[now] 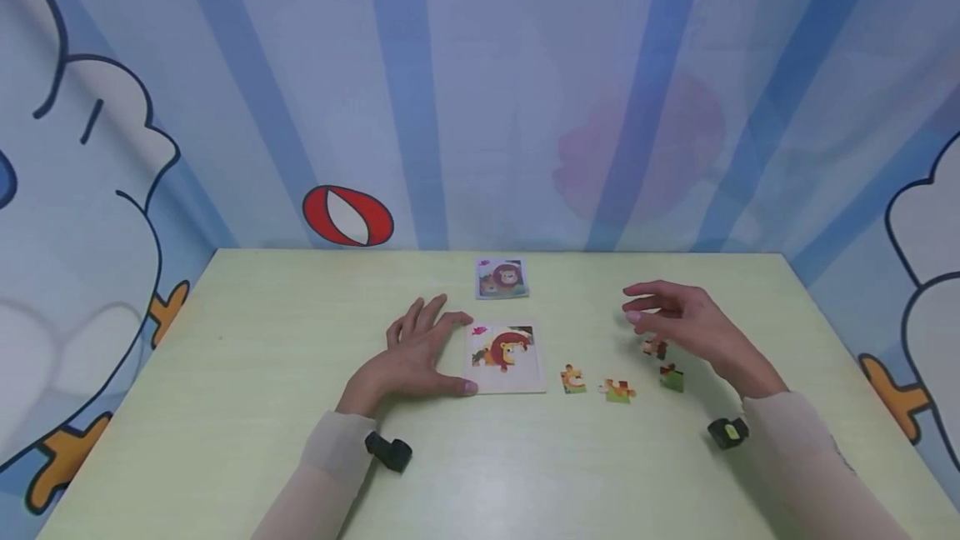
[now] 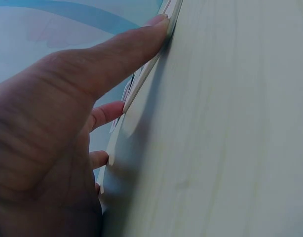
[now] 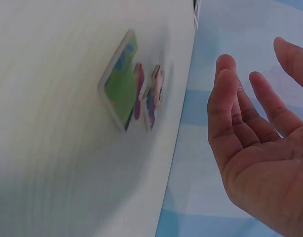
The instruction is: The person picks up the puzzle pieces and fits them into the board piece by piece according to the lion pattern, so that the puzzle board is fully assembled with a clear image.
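My left hand spreads at the left side of a white square puzzle board. Its thumb rests on the lower left corner and its index finger touches the upper left corner; the left wrist view shows the thumb lying over the board's edge. Part of a lion picture is assembled on the board. Over the right of the table hovers my right hand, fingers loosely bent and nothing between them. Beneath it lie a dark red puzzle piece and a green-cornered puzzle piece.
Two more puzzle pieces, one orange and yellow and one with a green edge, lie right of the board. Behind the board is a small card with a full lion picture. A printed curtain rises at the table's back edge.
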Demonstrator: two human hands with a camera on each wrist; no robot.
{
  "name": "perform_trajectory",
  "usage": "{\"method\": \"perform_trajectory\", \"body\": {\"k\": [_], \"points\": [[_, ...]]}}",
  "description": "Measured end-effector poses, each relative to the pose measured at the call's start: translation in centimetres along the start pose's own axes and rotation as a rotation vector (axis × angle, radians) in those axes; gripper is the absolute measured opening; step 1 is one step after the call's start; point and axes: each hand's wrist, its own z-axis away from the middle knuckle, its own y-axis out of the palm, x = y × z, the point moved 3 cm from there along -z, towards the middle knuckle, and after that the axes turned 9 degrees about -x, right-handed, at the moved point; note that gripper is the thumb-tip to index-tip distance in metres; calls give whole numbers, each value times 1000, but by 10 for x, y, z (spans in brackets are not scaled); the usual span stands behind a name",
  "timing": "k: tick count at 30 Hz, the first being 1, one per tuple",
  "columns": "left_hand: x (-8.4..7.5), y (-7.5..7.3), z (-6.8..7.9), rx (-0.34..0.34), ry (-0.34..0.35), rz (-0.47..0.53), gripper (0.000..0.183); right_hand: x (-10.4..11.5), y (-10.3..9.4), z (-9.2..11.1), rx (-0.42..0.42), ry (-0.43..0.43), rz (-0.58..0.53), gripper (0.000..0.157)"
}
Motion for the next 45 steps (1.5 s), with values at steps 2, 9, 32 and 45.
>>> {"method": "perform_trajectory", "body": {"k": [2,9,32,45], "points": [[0,1,0,1,0,1,98,-4,-2,1,1,12,11,58],[-1,-2,2,-16,19,24,96,-18,-7,0,-5,26,113,52],[0,0,1,-1,-7,13,98,-34,-6,1,45,40,312,33],[-1,-1,2,-7,-2,23,96,-30,-3,1,-25,-50,341,28]]}}
